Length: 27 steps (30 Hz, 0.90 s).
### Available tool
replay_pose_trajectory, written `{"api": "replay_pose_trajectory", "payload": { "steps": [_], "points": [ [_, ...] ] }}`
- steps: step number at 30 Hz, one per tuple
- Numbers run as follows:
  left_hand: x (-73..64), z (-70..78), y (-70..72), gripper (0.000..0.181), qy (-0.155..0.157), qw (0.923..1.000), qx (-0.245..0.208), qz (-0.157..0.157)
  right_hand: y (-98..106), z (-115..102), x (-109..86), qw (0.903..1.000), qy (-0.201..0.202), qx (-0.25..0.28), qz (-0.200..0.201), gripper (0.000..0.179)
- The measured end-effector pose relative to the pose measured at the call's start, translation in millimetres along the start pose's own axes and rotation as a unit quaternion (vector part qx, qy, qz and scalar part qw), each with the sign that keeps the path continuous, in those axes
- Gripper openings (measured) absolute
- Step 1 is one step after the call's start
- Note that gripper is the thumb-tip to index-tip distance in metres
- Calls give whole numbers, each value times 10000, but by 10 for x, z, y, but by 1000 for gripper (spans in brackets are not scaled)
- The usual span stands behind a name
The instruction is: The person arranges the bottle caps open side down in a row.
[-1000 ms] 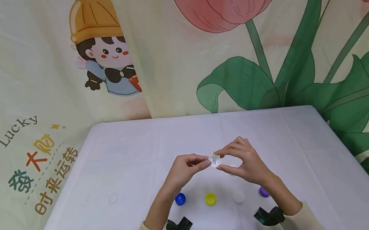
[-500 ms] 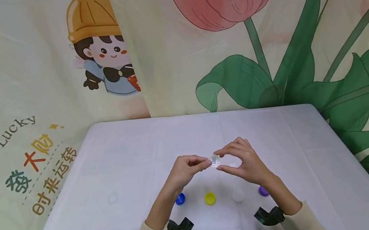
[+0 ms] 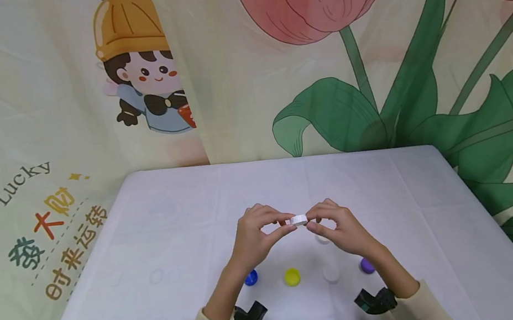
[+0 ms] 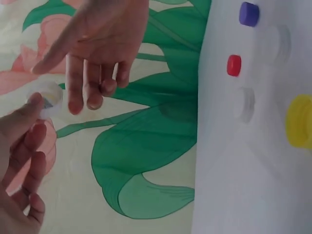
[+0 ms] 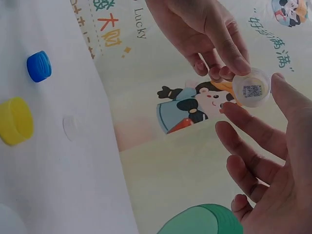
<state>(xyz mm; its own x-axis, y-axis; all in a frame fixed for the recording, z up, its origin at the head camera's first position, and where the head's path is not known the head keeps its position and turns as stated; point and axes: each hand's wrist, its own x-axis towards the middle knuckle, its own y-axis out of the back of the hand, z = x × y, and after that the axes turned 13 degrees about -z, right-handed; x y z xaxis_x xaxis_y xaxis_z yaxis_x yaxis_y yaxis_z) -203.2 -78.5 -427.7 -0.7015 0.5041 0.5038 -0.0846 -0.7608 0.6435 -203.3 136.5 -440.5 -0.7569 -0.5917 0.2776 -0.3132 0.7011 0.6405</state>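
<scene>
Left hand (image 3: 260, 232) raised, pinching white cap (image 3: 298, 220) at rim. Right hand (image 3: 343, 230) at cap's 3 o'clock, fingers parted — contact uncertain. Square code label (image 5: 252, 91) on cap's face. Yellow cap (image 3: 292, 277) on table, 6 o'clock. Backdrop (image 3: 223, 76), 9 o'clock — reads "So Lucky".

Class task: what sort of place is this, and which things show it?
Probably an indoor spot set up for filming handwork: a white-covered table, printed cloth hung behind it as a backdrop, and a black gadget at each wrist.
</scene>
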Motion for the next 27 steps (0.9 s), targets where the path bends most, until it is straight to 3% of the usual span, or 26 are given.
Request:
{"api": "replay_pose_trajectory", "payload": {
  "steps": [5, 10, 15, 21, 27],
  "points": [
    [-65, 24, 39, 22, -685, 9966, 450, -18, -27, -108, -40, 9990, -175, 391, -103, 12],
    [-119, 43, 53, 22, -946, 9942, 505, -12, -44, -328, -77, 9984, -233, 499, -85, 13],
    [-185, 54, 69, 25, -906, 9949, 430, -64, -59, -569, -104, 9980, -336, 532, 5, 12],
    [-265, 77, 102, 37, -702, 9972, 188, -159, -131, -650, -140, 9972, -477, 501, 274, 15],
    [-348, 105, 131, 36, -565, 9982, -82, -185, -197, -707, -178, 9974, -314, 488, 431, 23]
  ]
}}
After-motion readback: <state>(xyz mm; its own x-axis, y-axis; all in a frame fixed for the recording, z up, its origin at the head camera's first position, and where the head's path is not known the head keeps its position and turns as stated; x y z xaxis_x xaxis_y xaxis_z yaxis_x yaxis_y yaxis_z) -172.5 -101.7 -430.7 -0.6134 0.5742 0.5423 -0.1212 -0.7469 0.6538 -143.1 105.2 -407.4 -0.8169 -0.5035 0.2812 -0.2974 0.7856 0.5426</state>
